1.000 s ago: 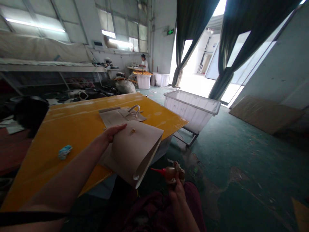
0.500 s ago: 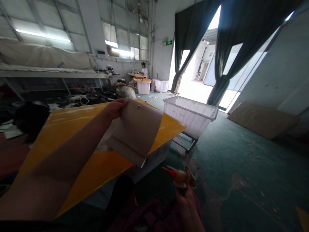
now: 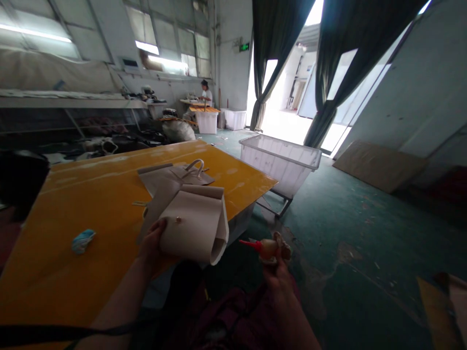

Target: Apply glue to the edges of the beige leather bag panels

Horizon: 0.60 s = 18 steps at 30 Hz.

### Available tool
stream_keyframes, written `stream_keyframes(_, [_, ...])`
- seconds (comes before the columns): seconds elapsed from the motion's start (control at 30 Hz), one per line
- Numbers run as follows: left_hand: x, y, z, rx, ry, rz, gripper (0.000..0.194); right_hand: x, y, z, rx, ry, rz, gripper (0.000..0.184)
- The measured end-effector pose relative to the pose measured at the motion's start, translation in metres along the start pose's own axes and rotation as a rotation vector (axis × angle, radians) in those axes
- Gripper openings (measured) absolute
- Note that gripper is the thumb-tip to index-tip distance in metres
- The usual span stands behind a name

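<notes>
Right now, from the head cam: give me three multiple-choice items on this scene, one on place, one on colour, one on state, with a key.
1. Where does the small blue-white scrap lie?
A. on the yellow table, to the left of the left hand
B. inside the clear bin
C. on the green floor

2. What colour is the nozzle of the glue bottle in the right hand?
A. green
B. red
C. white

3. How is the beige sheet in the left hand shaped?
A. flat on the table
B. folded over on itself into a loop
C. crumpled into a ball

Key: 1 A, the scrap rests on the yellow table, left of the hand. 2 B, the tip pointing left is red. 3 B, the sheet's top edge curls over and the open loop shows at its right end.
</notes>
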<state>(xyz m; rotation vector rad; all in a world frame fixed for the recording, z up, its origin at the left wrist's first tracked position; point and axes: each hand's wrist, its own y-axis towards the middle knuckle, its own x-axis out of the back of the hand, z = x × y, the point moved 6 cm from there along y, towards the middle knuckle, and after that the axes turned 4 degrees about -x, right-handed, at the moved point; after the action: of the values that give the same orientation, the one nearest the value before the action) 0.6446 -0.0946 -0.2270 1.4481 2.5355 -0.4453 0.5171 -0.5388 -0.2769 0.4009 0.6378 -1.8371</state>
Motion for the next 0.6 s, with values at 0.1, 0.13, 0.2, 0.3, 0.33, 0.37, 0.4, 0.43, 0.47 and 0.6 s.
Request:
stream_keyframes(0.1, [0.006, -0.005, 0.005, 0.016, 0.0, -0.004, 0.076, -0.005, 0.003, -0.002, -0.012, -0.007, -0.01, 0.047])
stream_keyframes(0.13, [0.006, -0.006, 0.005, 0.016, 0.001, -0.005, 0.075, -0.01, 0.013, -0.005, -0.021, 0.006, -0.02, 0.043])
stream_keyframes(0.2, [0.006, -0.007, 0.003, 0.011, -0.003, -0.012, 0.074, -0.024, 0.043, -0.013, -0.044, 0.048, -0.054, 0.036])
stream_keyframes(0.3, [0.007, -0.007, 0.006, 0.015, -0.006, -0.012, 0.076, -0.047, 0.098, -0.03, -0.081, 0.132, -0.125, 0.042])
stream_keyframes(0.33, [0.007, -0.007, 0.007, 0.018, -0.009, -0.007, 0.075, -0.052, 0.113, -0.036, -0.115, 0.19, -0.157, 0.048])
stream_keyframes(0.37, [0.007, -0.008, 0.008, 0.021, -0.011, -0.003, 0.074, -0.057, 0.125, -0.042, -0.142, 0.227, -0.176, 0.054])
stream_keyframes(0.4, [0.008, -0.008, 0.009, 0.022, -0.013, -0.001, 0.073, -0.061, 0.134, -0.046, -0.165, 0.253, -0.192, 0.058])
stream_keyframes(0.43, [0.009, -0.008, 0.009, 0.02, -0.017, -0.003, 0.073, -0.064, 0.14, -0.049, -0.172, 0.262, -0.201, 0.061])
stream_keyframes(0.47, [0.009, -0.008, 0.009, 0.017, -0.019, -0.012, 0.074, -0.067, 0.144, -0.05, -0.162, 0.25, -0.202, 0.063])
stream_keyframes(0.6, [0.01, -0.009, 0.008, 0.019, -0.005, -0.038, 0.08, -0.073, 0.147, -0.045, -0.084, 0.189, -0.239, 0.068])
